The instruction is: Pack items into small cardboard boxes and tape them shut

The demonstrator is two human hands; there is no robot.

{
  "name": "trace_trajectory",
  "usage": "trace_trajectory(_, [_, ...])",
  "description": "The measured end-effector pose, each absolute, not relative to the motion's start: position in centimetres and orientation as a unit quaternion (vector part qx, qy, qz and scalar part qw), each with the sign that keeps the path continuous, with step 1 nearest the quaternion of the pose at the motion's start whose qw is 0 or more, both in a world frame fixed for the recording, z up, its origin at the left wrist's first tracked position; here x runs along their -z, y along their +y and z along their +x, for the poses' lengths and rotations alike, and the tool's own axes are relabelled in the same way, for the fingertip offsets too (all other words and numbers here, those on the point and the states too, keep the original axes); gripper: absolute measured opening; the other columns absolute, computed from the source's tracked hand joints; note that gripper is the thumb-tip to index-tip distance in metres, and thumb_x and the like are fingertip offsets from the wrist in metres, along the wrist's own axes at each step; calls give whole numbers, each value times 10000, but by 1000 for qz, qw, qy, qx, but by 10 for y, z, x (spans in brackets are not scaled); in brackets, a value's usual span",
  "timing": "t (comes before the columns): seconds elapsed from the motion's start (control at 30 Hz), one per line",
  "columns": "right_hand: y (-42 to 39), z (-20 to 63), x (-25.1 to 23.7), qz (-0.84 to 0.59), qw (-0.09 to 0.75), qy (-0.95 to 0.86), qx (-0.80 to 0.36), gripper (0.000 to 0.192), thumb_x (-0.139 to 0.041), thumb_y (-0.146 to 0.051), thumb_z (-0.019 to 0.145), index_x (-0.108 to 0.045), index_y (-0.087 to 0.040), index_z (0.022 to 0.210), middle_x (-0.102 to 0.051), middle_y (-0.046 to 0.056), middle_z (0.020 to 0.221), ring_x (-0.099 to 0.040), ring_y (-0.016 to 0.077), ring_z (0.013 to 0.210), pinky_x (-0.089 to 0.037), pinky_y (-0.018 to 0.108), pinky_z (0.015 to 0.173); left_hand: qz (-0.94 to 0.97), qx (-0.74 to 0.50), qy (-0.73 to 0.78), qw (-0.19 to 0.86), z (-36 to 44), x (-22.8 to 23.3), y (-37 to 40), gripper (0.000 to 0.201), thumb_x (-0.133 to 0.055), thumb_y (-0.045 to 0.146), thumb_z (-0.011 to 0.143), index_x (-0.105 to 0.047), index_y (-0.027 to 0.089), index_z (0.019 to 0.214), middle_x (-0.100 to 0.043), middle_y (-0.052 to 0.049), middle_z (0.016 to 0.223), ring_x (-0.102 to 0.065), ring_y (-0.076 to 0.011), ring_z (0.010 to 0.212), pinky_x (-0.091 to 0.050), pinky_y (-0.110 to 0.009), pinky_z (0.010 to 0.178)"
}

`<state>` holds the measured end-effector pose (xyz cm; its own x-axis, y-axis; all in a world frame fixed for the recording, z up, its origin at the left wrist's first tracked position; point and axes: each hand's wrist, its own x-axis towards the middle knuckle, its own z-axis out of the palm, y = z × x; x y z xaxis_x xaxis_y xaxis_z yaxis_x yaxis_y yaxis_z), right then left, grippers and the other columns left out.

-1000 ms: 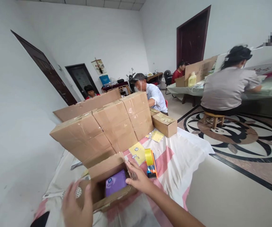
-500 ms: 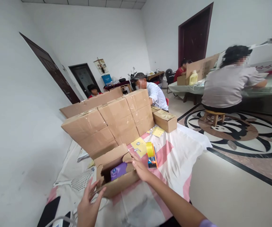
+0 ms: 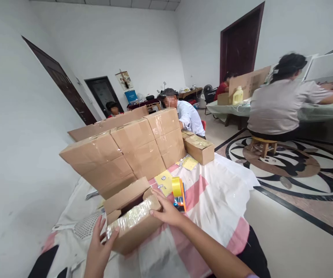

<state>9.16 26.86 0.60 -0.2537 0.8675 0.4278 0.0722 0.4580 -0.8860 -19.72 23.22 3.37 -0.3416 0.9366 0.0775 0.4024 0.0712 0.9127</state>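
Note:
An open cardboard box (image 3: 139,234) sits before me on the cloth-covered table, its far flap (image 3: 127,193) raised. Shiny clear tape (image 3: 133,214) runs along the near flap, which leans over part of the opening. My left hand (image 3: 100,241) grips the box's left end, thumb on the taped flap's corner. At the right end, my right hand (image 3: 166,210) has its thumb on the near flap and its fingers around the side flap. The inside is mostly dark, and its contents are hidden. Just beyond my right hand lies a yellow tape roll (image 3: 177,187) on an orange-edged item.
A wall of stacked, taped cartons (image 3: 137,144) stands behind the box, with another carton (image 3: 199,148) at its right. A white perforated paddle (image 3: 88,224) lies left. One person (image 3: 188,116) sits beyond the cartons; another (image 3: 275,104) sits on a stool at the right.
The near flap with its tape has come up over the opening, covering the purple item seen inside before. My left hand has closed in on the box's left end. The view has shifted slightly.

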Motion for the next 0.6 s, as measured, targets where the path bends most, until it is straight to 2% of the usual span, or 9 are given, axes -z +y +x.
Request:
trace_trajectory(0.1, [280,106,-2,-341,492,-687,-413,928,-773,-347,824,-289,-287,1613,-318,97,1652,-255,286,1546,-208,495,1267,498,-460,670,302,-197,-24,245,1093,-680,674,730,-197,269,1623,-318,-143,1647,-508,-411,1355,-393,-548,1148])
trace_trajectory(0.2, [298,108,1,-339,463,-704,-418,1050,-834,-388,755,-253,-293,1625,-284,93,1667,-199,325,1559,-167,527,1269,476,-481,666,313,-203,-9,268,1146,-644,681,726,-129,211,1635,-315,-160,1645,-417,-392,1443,-303,-513,1213])
trace_trajectory(0.3, [312,103,10,-349,444,-701,-436,1187,-889,-426,670,-208,-306,1635,-238,94,1683,-82,379,1572,-113,587,1259,482,-487,665,296,-208,1,283,1116,-637,648,744,-110,239,1639,-330,-126,1644,-373,-366,1478,-252,-499,1240])
trace_trajectory(0.37, [316,100,18,-351,454,-689,-442,1256,-906,-423,635,-166,-300,1642,-216,107,1686,-67,385,1572,-101,592,1257,493,-486,667,276,-206,2,285,1074,-624,637,757,-140,258,1636,-356,-92,1636,-324,-342,1508,-236,-477,1250])
trace_trajectory(0.47, [317,99,27,-337,462,-689,-445,1273,-900,-435,637,-144,-265,1647,-147,127,1699,-64,360,1577,-77,556,1267,491,-473,675,283,-199,-4,281,1045,-612,629,772,-146,273,1638,-351,-56,1641,-343,-334,1500,-304,-454,1232])
trace_trajectory(0.6, [314,103,27,-324,462,-684,-463,1246,-882,-463,661,-147,-260,1647,-92,119,1709,-54,335,1583,-109,525,1272,479,-466,680,300,-188,-13,273,985,-575,609,821,-104,332,1640,-286,-10,1670,-547,-325,1326,-445,-433,1127])
